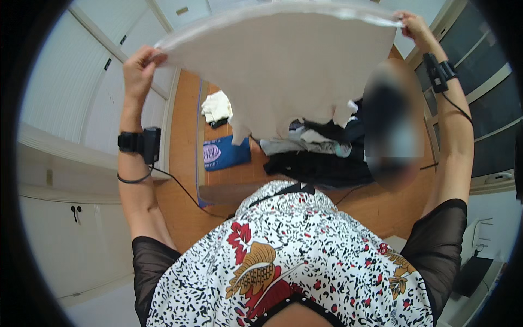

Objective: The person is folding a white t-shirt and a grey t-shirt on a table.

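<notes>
Left hand [140, 66], upper left, and right hand [415, 27], upper right, have fingers pinching beige cloth [297, 68], upper centre, at opposite ends of one edge, hands well apart probably so it hangs open.

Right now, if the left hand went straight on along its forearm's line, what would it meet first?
Besides the beige cloth it holds, the left hand would probably meet the white cabinet door, though depth is unclear.

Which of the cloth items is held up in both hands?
The large pale beige cloth, stretched between the left hand and right hand; the folded blue cloth, cream cloth and black cloth lie below, untouched.
</notes>
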### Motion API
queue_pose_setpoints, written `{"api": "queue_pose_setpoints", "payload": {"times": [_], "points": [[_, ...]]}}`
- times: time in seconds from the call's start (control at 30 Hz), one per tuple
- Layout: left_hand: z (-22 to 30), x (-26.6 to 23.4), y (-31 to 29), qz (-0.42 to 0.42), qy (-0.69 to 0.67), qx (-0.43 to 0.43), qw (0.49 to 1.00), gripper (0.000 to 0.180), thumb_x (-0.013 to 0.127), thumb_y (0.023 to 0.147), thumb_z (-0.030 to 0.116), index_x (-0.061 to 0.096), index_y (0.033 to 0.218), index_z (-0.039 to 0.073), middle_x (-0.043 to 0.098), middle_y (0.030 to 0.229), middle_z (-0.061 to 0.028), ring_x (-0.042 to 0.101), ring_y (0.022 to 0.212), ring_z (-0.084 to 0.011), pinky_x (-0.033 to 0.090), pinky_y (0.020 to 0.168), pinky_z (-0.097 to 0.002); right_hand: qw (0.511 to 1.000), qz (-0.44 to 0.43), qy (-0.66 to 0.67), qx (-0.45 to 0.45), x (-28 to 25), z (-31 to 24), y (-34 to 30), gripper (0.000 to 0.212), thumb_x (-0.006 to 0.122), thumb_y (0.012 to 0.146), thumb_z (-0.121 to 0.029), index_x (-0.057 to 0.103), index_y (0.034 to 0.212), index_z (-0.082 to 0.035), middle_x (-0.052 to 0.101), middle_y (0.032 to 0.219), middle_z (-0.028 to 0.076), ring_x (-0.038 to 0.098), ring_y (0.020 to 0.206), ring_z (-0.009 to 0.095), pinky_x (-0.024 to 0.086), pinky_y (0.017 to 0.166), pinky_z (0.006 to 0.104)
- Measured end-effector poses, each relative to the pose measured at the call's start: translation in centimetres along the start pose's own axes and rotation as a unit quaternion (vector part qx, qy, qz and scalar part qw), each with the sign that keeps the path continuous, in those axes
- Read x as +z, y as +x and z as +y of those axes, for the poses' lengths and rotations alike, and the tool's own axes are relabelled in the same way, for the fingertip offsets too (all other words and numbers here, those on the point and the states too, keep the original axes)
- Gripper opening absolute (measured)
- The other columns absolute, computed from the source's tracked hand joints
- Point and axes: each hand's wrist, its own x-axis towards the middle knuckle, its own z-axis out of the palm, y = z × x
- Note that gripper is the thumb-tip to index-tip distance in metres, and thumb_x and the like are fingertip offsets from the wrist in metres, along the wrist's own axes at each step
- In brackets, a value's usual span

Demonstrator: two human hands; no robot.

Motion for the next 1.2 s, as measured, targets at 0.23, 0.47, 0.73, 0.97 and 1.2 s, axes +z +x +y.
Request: {"api": "queue_pose_setpoints", "payload": {"times": [0.23, 0.47, 0.73, 0.97, 1.2], "points": [[0.5, 0.8, -0.1, 0.026, -0.028, -0.068, 0.997, 0.008, 0.064, 0.077, -0.005, 0.067, 0.082, 0.001, 0.062, 0.075, -0.0008, 0.055, 0.072, -0.0063, 0.045, 0.064, -0.0205, 0.996, 0.054, 0.06, 0.026, -0.2, -0.2, -1.1, 0.016, 0.049, 0.086, -0.008, 0.064, 0.091, -0.005, 0.055, 0.064, -0.001, 0.051, 0.051, 0.007, 0.04, 0.045, 0.0201], [1.3, 0.2, 0.3, 0.044, -0.178, -0.128, 0.975, 0.004, 0.065, 0.08, -0.004, 0.065, 0.082, 0.0, 0.062, 0.077, -0.0002, 0.056, 0.072, -0.0058, 0.046, 0.066, -0.0191, 0.99, 0.094, 0.093, 0.056, -0.8, -0.1, -1.9, 0.016, 0.052, 0.084, -0.015, 0.063, 0.092, -0.007, 0.066, 0.082, 0.004, 0.067, 0.072, 0.014, 0.047, 0.057, 0.0228], [7.8, 0.0, 0.3, 0.034, -0.464, -0.076, 0.882, 0.01, 0.061, 0.082, -0.005, 0.059, 0.086, 0.004, 0.059, 0.078, -0.0005, 0.055, 0.081, -0.009, 0.046, 0.072, -0.0258, 0.969, 0.159, 0.163, 0.093, -1.6, 2.0, -0.5, 0.018, 0.051, 0.085, -0.011, 0.061, 0.097, -0.003, 0.066, 0.086, 0.01, 0.066, 0.074, 0.019, 0.054, 0.069, 0.0309], [16.0, 0.7, 0.9, -0.132, -0.652, 0.05, 0.745, 0.038, 0.054, 0.081, -0.008, 0.055, 0.118, 0.0, 0.058, 0.073, -0.0073, 0.057, 0.058, -0.0089, 0.047, 0.053, -0.0226, 0.916, -0.004, 0.4, -0.008, 5.1, -1.4, 1.2, 0.014, 0.047, 0.091, -0.004, 0.057, 0.1, 0.002, 0.061, 0.093, 0.01, 0.061, 0.089, 0.02, 0.052, 0.081, 0.0342], [15.6, 5.1, 6.0, -0.171, -0.408, 0.016, 0.897, 0.037, 0.045, 0.066, -0.017, 0.068, 0.09, -0.001, 0.058, 0.115, -0.0198, 0.06, 0.072, -0.0141, 0.05, 0.071, -0.0249, 0.882, -0.295, 0.339, -0.143, 20.4, -15.2, -7.4, 0.021, 0.053, 0.084, -0.003, 0.061, 0.103, 0.0, 0.061, 0.085, 0.007, 0.059, 0.067, 0.012, 0.049, 0.056, 0.0245]]}}
